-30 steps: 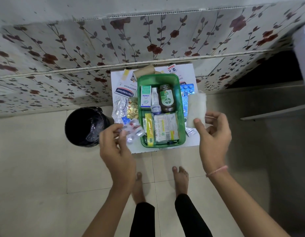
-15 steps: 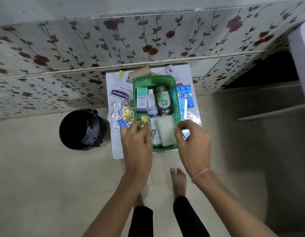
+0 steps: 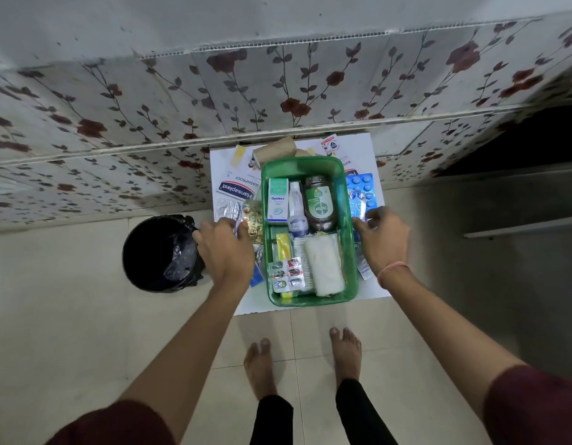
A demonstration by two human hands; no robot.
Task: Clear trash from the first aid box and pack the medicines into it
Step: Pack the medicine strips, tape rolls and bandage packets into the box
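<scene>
I am reaching my left hand (image 3: 225,248) onto foil pill strips (image 3: 228,209) left of the green first aid box (image 3: 308,167); my right hand (image 3: 382,240) is touching blue tablets (image 3: 361,191) right of it. Either grip: cannot tell.

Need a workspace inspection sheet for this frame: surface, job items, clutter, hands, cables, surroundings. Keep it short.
Surface: small white table against a floral wall panel, mostly covered.
Job's things: green box holds Optibex carton, white dropper bottle, Dettol bottle, gauze roll, red blister strip.
Clutter: Hansaplast box and silver and gold strips left of the box; blue tablet strip right; paper scraps behind.
Grippers: left hand on the strips at the left; right hand at the blue strip; grasp unclear for both.
Cables: nothing seen.
Surroundings: black bin on the tiled floor, left of the table.
</scene>
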